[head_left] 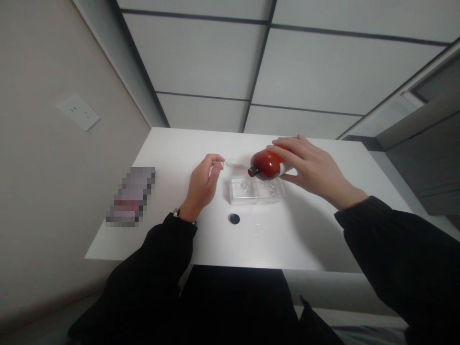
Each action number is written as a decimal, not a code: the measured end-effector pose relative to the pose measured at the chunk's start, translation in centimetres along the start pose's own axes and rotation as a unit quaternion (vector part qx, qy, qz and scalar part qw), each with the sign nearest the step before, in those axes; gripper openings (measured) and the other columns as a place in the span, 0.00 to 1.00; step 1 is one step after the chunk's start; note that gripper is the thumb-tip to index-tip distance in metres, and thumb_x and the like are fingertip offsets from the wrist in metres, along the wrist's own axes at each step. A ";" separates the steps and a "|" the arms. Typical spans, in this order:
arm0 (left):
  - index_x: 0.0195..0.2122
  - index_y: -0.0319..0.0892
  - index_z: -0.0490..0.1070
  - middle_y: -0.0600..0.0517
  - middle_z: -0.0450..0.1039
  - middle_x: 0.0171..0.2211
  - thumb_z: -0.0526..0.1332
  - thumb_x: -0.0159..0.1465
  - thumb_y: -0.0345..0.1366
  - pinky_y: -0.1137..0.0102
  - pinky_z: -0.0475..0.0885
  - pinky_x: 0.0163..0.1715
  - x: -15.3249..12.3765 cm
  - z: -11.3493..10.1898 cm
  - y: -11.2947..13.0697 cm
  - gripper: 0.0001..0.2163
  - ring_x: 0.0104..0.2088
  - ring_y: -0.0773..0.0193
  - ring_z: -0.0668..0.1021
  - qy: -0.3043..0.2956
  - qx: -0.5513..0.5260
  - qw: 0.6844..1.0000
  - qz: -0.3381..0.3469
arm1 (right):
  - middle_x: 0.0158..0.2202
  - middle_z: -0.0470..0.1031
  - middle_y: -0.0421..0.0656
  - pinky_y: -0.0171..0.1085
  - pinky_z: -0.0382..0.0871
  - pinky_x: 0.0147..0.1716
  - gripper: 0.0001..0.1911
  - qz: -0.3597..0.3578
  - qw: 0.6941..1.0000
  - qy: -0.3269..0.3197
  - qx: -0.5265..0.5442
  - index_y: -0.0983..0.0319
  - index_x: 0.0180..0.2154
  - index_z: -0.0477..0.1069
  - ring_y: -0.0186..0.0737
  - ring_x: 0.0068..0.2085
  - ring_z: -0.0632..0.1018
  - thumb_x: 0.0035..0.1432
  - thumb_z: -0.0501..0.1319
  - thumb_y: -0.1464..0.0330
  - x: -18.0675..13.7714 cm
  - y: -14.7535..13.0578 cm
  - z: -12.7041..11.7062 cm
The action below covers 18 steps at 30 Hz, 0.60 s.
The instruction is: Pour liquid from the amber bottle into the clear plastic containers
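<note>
My right hand (pixel 305 160) is wrapped round an amber bottle (pixel 268 165) with a white label. The bottle is tilted on its side above the table, its uncapped neck pointing left and slightly down. To the left, my left hand (pixel 204 179) pinches a small clear object (pixel 231 163) between thumb and fingers; its exact kind is too faint to make out. Below the bottle stands a clear plastic box (pixel 244 195) with two compartments side by side. A black screw cap (pixel 235 219) lies on the table in front of the box.
All this is on a white table (pixel 215 244). A blurred-out flat item (pixel 131 196) lies near its left edge. Faint clear bits (pixel 256 229) rest right of the cap. A wall with a socket (pixel 79 111) rises on the left, and white panels (pixel 201 57) stand behind.
</note>
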<state>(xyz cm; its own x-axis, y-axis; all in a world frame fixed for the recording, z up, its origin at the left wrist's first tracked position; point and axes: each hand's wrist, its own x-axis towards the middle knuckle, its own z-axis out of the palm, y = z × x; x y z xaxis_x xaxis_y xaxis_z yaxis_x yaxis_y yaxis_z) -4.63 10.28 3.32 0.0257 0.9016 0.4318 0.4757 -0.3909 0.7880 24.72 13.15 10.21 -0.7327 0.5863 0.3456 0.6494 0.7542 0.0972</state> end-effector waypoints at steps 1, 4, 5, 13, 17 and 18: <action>0.45 0.47 0.69 0.51 0.77 0.39 0.48 0.76 0.45 0.62 0.71 0.43 0.0 0.0 0.0 0.13 0.39 0.59 0.78 0.000 0.000 1.000 0.000 | 0.65 0.71 0.56 0.65 0.67 0.63 0.36 -0.002 1.000 0.001 0.006 0.58 0.69 0.58 0.60 0.65 0.72 0.62 0.65 0.73 0.2 0.2 0.3; 0.46 0.47 0.69 0.51 0.77 0.39 0.48 0.76 0.44 0.62 0.71 0.43 0.0 0.0 -0.1 0.13 0.39 0.60 0.78 -0.001 0.000 1.000 0.002 | 0.66 0.70 0.56 0.63 0.67 0.63 0.34 -0.020 1.000 0.007 0.020 0.59 0.69 0.58 0.59 0.66 0.72 0.64 0.63 0.73 0.6 0.6 1.1; 0.46 0.47 0.69 0.51 0.77 0.38 0.48 0.76 0.44 0.62 0.71 0.43 0.0 0.1 -0.1 0.13 0.39 0.60 0.78 -0.001 0.001 1.000 0.002 | 0.66 0.70 0.55 0.63 0.67 0.63 0.34 -0.026 0.999 0.009 0.025 0.59 0.69 0.58 0.58 0.66 0.72 0.64 0.63 0.73 0.8 0.7 1.3; 0.46 0.47 0.69 0.51 0.77 0.38 0.49 0.76 0.43 0.62 0.71 0.43 0.1 0.1 -0.3 0.12 0.39 0.60 0.78 -0.006 0.016 1.000 0.006 | 0.67 0.70 0.55 0.60 0.67 0.64 0.30 -0.058 0.997 0.032 0.034 0.59 0.67 0.61 0.56 0.67 0.71 0.66 0.62 0.74 1.5 1.4 2.2; 0.46 0.47 0.69 0.51 0.77 0.38 0.49 0.76 0.43 0.62 0.72 0.43 0.2 0.1 -0.1 0.11 0.39 0.59 0.78 -0.007 0.019 1.000 0.000 | 0.67 0.69 0.52 0.60 0.67 0.64 0.29 -0.051 0.997 0.031 0.043 0.55 0.67 0.62 0.53 0.69 0.69 0.67 0.59 0.75 1.8 1.5 2.5; 0.46 0.47 0.69 0.51 0.77 0.38 0.49 0.76 0.43 0.62 0.72 0.43 0.2 0.1 -0.1 0.11 0.39 0.59 0.78 -0.007 0.018 1.000 0.000 | 0.68 0.69 0.52 0.60 0.66 0.65 0.29 -0.053 0.997 0.032 0.046 0.55 0.67 0.62 0.53 0.69 0.69 0.68 0.59 0.75 1.8 1.6 2.5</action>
<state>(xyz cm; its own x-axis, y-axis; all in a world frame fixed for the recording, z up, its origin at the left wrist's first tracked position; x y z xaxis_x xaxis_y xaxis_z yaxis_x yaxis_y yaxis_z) -4.59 10.47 3.29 0.0369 0.9044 0.4250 0.5078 -0.3832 0.7716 23.88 16.14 8.64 -0.7797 0.4839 0.3973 0.5457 0.8364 0.0522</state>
